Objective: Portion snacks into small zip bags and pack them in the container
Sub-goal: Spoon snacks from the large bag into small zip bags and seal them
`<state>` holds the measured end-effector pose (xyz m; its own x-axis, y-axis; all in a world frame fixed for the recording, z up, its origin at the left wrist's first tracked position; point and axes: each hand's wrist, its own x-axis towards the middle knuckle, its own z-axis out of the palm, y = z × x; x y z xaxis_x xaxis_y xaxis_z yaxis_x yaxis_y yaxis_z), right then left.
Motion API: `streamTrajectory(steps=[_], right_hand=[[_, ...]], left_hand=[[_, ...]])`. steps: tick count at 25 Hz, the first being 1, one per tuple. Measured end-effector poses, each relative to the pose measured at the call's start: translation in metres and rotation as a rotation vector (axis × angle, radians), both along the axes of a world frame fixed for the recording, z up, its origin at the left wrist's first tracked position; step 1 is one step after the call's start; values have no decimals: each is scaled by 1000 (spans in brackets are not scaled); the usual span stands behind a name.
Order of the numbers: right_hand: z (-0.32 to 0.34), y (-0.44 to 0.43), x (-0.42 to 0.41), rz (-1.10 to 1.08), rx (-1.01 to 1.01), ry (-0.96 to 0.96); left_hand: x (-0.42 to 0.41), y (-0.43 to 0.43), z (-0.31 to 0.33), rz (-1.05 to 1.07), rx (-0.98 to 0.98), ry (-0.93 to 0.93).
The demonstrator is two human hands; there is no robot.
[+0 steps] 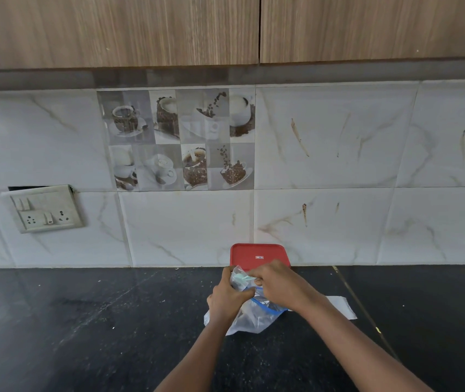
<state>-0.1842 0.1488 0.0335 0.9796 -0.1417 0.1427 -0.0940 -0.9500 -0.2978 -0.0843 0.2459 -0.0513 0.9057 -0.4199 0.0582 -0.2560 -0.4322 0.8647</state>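
1. Far to the left of the fingers, a switch plate (pixel 47 209) sits on the tiled wall; it has no part in the work.
2. The left hand (pixel 227 299) is above the black counter (pixel 84 321); its fingers are curled around the crumpled small bag (pixel 239 278), with the thumb pressed on the film.
3. The small bag is between the two hands, lifted off the counter; something pale green shows in it, and I cannot tell what.
4. Just under the fingers a larger bag (pixel 254 316) with a blue zip strip lies on the counter; its dark content is unclear.
5. Behind the fingers, at the wall, is the red lid (pixel 259 253); the container under it is hidden.
6. The right hand (pixel 272 280) pinches the top edge of the small bag; its fingers are bent and close together.
7. To the right of the fingers, partly under the forearm, lies a flat bag (pixel 341 305).
8. I judge the film to be light, soft and slippery; the stiffer zip edge is the better place to hold it, because squeezing the belly may crush the snacks.
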Motion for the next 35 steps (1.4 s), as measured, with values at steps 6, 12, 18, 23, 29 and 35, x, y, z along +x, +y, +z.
streamTrajectory(steps=[6,12,18,23,29,35], right_hand=[[8,-8,-7,18,-37,-95],[1,-42,-23,-240,182,-89],[-47,-26,25,-46,24,213],[-66,-23,61,-22,-71,407],[-83,-14,94,35,-125,363],[-90,-10,116,47,-126,375]], left_hand=[[0,-2,0,14,-27,-20],[3,2,5,32,-14,-91],[4,6,11,29,-61,-162],[5,8,24,48,-10,-261],[20,13,27,112,-94,-245],[38,41,4,202,-263,-8]])
